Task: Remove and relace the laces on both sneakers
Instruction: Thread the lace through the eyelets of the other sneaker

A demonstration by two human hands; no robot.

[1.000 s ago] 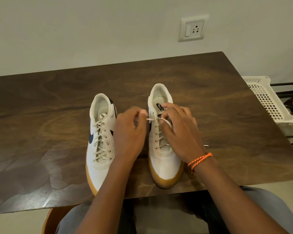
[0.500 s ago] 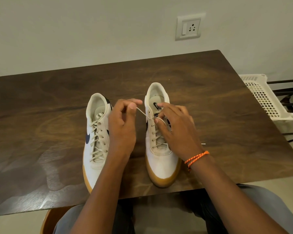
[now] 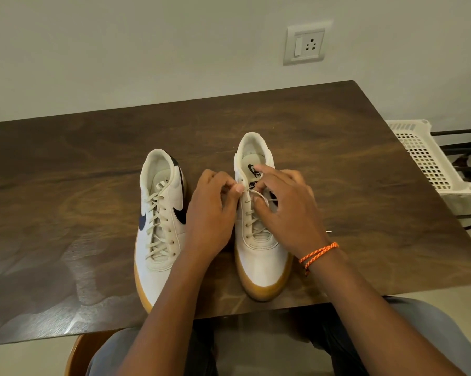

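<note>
Fingers (image 3: 230, 187) seemingly on lace (image 3: 258, 194) (basket (image 3: 430, 158) well apart)

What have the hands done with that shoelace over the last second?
The left hand, which half a second ago had drawn the lace up and away to the left, has come back beside the right sneaker. Both hands still pinch it; the right hand stayed put. The left sneaker is untouched.

Two bare forearms with no sleeves in view, left hand (image 3: 210, 213) without rings or a watch, right hand (image 3: 288, 210) likewise, doubled orange braided cord bracelet (image 3: 318, 254) round the right wrist, grey-blue trousers (image 3: 430, 329), possibly jeans, over both knees
</note>
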